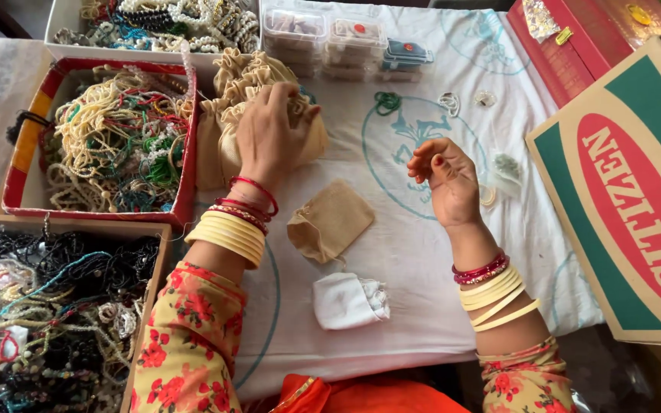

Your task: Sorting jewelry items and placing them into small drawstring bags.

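Head view, looking straight down: the left hand (269,134) lies palm-down with its fingers curled into the heap of beige drawstring pouches (250,95), gripping the gathered cloth of the top ones, so the heap sits directly under and just beyond that hand, toward the far edge of the desk (422,252). The right hand (445,180) hovers apart over the white cloth with the blue printed motif, fingers loosely bent toward the thumb as if pinching something very small (whether anything is actually between the fingertips cannot be told at this size). The left hand is plainly the nearer one to the pouches; the right is well to their right, with bare cloth between. Closer to the body, between the two forearms, a single flat beige pouch (330,218) lies tilted, its long axis running diagonally with the mouth toward the near left, and just below it rests a small white pouch (350,300) with a crumpled top. Left of the heap stands a red-rimmed box of bead necklaces (116,138), touching or nearly touching the pouches, and a second box of darker beads (55,306) sits nearer. Clear plastic containers (330,38) line the far edge, and a large cardboard carton (629,183) stands at the right.
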